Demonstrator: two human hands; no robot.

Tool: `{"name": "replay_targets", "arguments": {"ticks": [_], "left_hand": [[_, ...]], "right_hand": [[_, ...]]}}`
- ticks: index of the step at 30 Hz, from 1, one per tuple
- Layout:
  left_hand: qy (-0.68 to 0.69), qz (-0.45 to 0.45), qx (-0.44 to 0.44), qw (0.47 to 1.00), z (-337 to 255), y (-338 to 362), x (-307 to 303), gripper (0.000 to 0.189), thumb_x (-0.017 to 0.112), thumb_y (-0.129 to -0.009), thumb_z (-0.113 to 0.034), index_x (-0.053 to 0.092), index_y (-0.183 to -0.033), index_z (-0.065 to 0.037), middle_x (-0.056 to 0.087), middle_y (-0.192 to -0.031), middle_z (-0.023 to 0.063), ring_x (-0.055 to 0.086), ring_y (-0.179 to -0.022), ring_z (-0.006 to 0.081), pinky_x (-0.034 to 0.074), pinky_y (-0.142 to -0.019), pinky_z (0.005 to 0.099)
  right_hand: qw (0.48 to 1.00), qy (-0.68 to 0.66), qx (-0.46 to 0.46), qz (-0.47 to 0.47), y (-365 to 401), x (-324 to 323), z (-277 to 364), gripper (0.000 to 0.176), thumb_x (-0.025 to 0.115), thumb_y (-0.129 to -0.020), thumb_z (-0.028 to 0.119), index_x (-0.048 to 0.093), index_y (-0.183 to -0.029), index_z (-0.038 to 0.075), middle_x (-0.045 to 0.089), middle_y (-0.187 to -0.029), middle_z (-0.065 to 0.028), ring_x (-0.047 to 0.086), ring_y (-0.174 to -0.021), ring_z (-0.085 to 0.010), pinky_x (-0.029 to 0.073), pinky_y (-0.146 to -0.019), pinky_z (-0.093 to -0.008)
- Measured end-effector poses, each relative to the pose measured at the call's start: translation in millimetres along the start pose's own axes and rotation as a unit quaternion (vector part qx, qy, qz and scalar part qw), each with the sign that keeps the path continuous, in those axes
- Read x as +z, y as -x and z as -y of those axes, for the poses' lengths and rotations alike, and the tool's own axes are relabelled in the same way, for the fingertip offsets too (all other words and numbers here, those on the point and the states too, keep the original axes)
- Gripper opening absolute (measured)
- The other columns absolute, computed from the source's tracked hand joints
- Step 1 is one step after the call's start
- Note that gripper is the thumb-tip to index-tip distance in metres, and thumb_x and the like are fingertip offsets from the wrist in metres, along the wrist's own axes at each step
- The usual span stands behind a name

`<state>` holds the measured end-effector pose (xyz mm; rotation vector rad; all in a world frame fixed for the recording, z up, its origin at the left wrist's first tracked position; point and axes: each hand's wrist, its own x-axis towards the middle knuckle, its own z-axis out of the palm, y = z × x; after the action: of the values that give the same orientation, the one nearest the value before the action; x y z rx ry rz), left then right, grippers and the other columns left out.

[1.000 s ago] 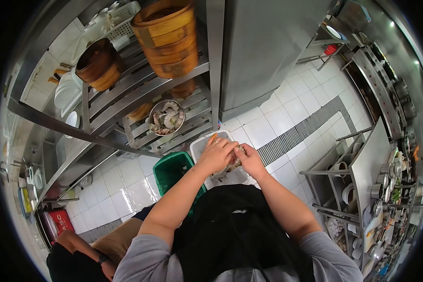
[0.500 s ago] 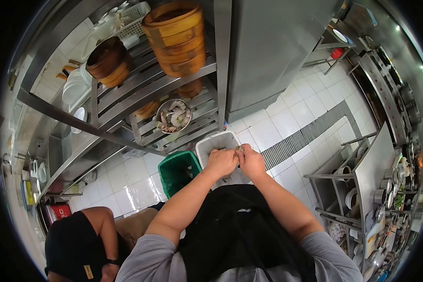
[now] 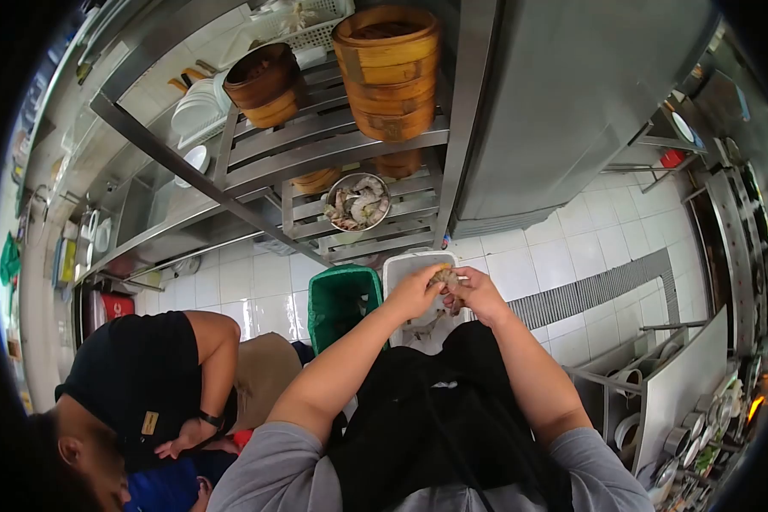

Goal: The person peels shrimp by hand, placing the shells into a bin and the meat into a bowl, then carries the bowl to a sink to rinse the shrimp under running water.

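Note:
A greyish raw shrimp [image 3: 445, 277] is pinched between my two hands. My left hand [image 3: 412, 293] is closed on its left side, fingertips at the shrimp. From the other side my right hand [image 3: 480, 296] grips it with thumb and bent fingers. Both hands are above a white bin [image 3: 390, 275] with greyish scraps low inside. Left of that bin stands a green-lined bin [image 3: 316, 309], its inside dark. Beyond the bins, on a lower rack shelf, a round metal bowl [image 3: 387, 205] holds several shrimp [image 3: 363, 198].
A slatted metal rack [image 3: 273, 182] carries stacked bamboo steamers [image 3: 387, 77]. A tall steel cabinet [image 3: 563, 102] stands right of it. A co-worker [image 3: 136, 384] bends close on my left. At right are a steel table [image 3: 678, 388] with pots and a flame [image 3: 755, 408].
My view has turned, so the rack and bins appear farther right. The shrimp now shows more clearly between my fingers. The co-worker's head and forearm have come into view.

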<state>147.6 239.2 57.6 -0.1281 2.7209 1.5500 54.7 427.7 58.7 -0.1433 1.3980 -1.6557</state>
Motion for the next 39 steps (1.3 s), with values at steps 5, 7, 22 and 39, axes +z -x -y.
{"name": "replay_targets", "arguments": {"ticks": [5, 7, 22, 39], "left_hand": [[-0.158, -0.053, 0.07, 0.983, -35.7, -12.3, -6.9, 0.047, 0.07, -0.094, -0.024, 0.061, -0.138, -0.012, 0.071, -0.115, 0.0185, 0.07, -0.103, 0.038, 0.058, -0.088, 0.0441], [-0.189, -0.053, 0.07, 0.978, -49.7, -17.2, -4.5, 0.039, 0.067, -0.094, -0.024, 0.065, -0.131, -0.011, 0.073, -0.106, 0.0162, 0.071, -0.097, 0.0372, 0.058, -0.084, 0.0463], [-0.186, -0.11, -0.035, 0.976, -54.8, -18.6, -6.6, 0.015, 0.062, -0.1, -0.016, 0.067, -0.101, -0.002, 0.072, -0.084, 0.0152, 0.072, -0.076, 0.032, 0.055, -0.069, 0.0424], [0.499, 0.025, -0.274, 0.822, -68.0, -3.2, -5.5, 0.032, 0.048, -0.108, -0.027, 0.059, -0.133, -0.011, 0.072, -0.112, 0.0066, 0.074, -0.09, 0.0189, 0.059, -0.07, 0.0321]], "right_hand": [[0.999, -0.015, 0.016, -0.032, -9.1, -16.5, 28.0, 0.015, 0.067, -0.101, 0.014, 0.061, -0.102, 0.0, 0.071, -0.082, -0.0107, 0.066, -0.064, -0.0158, 0.058, -0.059, -0.0303], [1.0, -0.013, 0.018, -0.01, -15.5, -19.2, 34.0, 0.016, 0.068, -0.101, 0.015, 0.063, -0.094, 0.001, 0.069, -0.078, -0.0083, 0.064, -0.061, -0.0138, 0.057, -0.056, -0.0299], [0.996, -0.007, -0.046, 0.078, -21.0, -22.8, 29.9, 0.01, 0.068, -0.101, 0.011, 0.068, -0.102, 0.002, 0.068, -0.082, -0.0045, 0.064, -0.065, -0.0111, 0.058, -0.061, -0.0277], [0.991, -0.022, -0.053, 0.12, -6.1, -35.8, 50.5, 0.024, 0.073, -0.097, 0.011, 0.068, -0.119, 0.001, 0.075, -0.097, -0.0076, 0.073, -0.082, -0.0138, 0.062, -0.072, -0.0265]]}}
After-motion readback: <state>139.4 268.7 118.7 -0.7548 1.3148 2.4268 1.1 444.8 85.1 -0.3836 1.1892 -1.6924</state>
